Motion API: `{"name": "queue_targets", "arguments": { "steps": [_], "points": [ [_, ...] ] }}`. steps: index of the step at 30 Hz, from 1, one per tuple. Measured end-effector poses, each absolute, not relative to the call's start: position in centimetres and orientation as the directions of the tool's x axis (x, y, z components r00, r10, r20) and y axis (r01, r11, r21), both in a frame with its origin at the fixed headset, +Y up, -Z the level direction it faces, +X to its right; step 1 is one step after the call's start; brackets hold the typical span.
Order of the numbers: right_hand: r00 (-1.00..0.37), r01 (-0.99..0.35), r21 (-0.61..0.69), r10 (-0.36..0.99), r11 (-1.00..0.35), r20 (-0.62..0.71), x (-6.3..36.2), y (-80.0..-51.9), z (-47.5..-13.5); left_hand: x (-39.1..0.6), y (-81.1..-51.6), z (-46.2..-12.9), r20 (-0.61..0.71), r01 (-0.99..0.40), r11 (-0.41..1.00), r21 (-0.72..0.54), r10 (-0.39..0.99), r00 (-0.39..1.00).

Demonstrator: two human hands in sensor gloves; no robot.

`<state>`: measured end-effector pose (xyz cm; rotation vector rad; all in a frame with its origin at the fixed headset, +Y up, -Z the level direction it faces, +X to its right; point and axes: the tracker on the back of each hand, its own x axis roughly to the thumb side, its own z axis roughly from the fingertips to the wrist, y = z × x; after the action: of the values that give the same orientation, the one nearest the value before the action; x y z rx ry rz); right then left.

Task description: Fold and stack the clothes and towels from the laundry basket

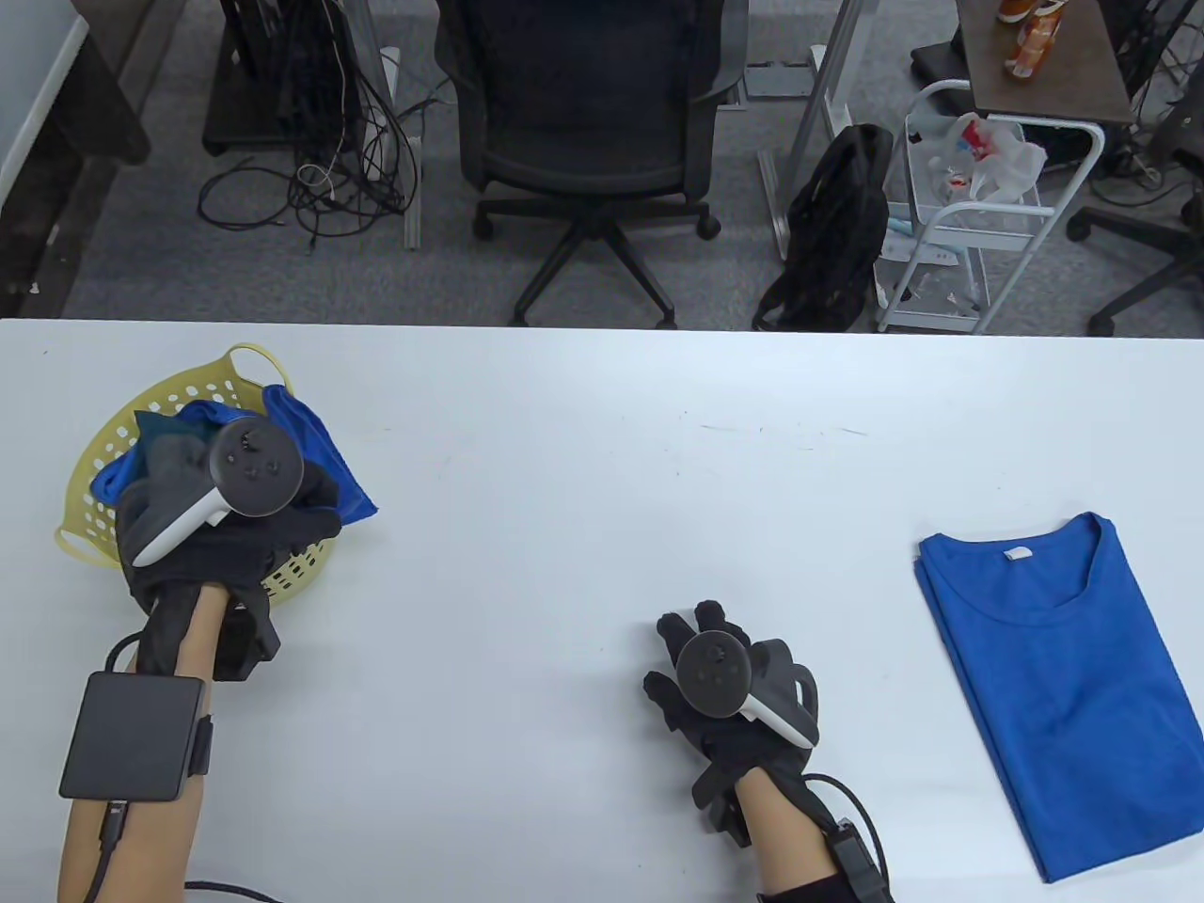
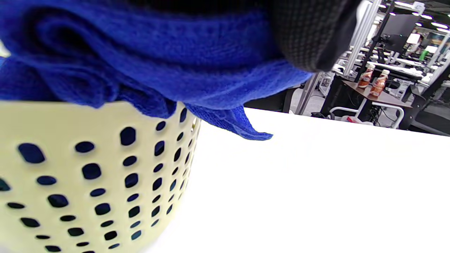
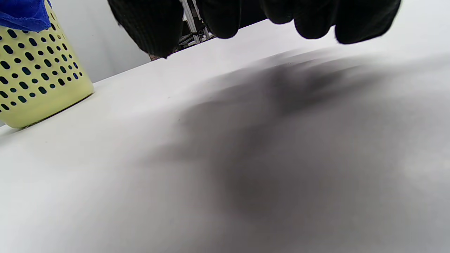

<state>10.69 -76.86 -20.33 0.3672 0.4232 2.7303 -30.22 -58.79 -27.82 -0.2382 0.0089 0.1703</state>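
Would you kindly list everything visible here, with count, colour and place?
laundry basket: one, pale yellow, table's far left.
blue towel: one, draped over the basket's rim.
teal cloth: one, inside the basket.
blue T-shirt: one, folded, table's right.
table: one, white.
office chair: one, black, behind the table.
backpack: one, black, on the floor.
cart: one, white, right of the backpack.
left hand: black glove, on the towel.
right hand: black glove, empty, above the table.

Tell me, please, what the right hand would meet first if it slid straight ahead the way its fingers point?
Probably nothing: the right hand points up-left over bare table, and that line looks free to the far edge.
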Motion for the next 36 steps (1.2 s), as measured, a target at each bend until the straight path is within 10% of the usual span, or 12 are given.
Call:
{"name": "queue_targets", "arguments": {
  "steps": [10,16,20,22,25,28,36],
  "points": [
    [-0.904,-0.299,0.335,0.377,-0.894,0.200,10.7,-76.9,-20.3,-30.3,-57.1,-27.6,-0.051,-0.232,0.919,-0.318,0.227,0.972],
    [-0.904,-0.297,0.329,0.375,-0.897,0.205,10.6,-76.8,-20.3,-29.7,-52.7,-27.3,-0.345,-0.013,1.000,-0.012,0.008,0.939],
    [-0.894,-0.347,0.307,0.411,-0.886,0.176,11.6,-76.4,-20.6,-27.5,-48.2,-25.6,0.206,-0.526,0.698,0.486,0.493,0.845],
    [-0.879,-0.403,0.272,0.452,-0.874,0.149,12.6,-76.0,-20.8,-25.0,-46.6,-24.9,0.461,-0.664,0.624,0.411,0.486,0.742],
    [-0.857,-0.471,0.234,0.504,-0.851,0.109,14.0,-75.5,-20.8,-20.7,-47.1,-25.7,0.467,-0.542,0.840,-0.035,0.493,0.734],
    [-0.834,-0.525,0.195,0.547,-0.829,0.078,15.4,-74.9,-20.9,-18.4,-48.6,-25.5,0.414,-0.430,0.875,0.222,0.314,0.854],
    [-0.748,-0.648,0.100,0.656,-0.755,0.104,16.4,-72.7,-20.6,-14.9,-52.6,-25.5,0.420,-0.328,0.942,0.071,0.270,0.866]
  ]
}}
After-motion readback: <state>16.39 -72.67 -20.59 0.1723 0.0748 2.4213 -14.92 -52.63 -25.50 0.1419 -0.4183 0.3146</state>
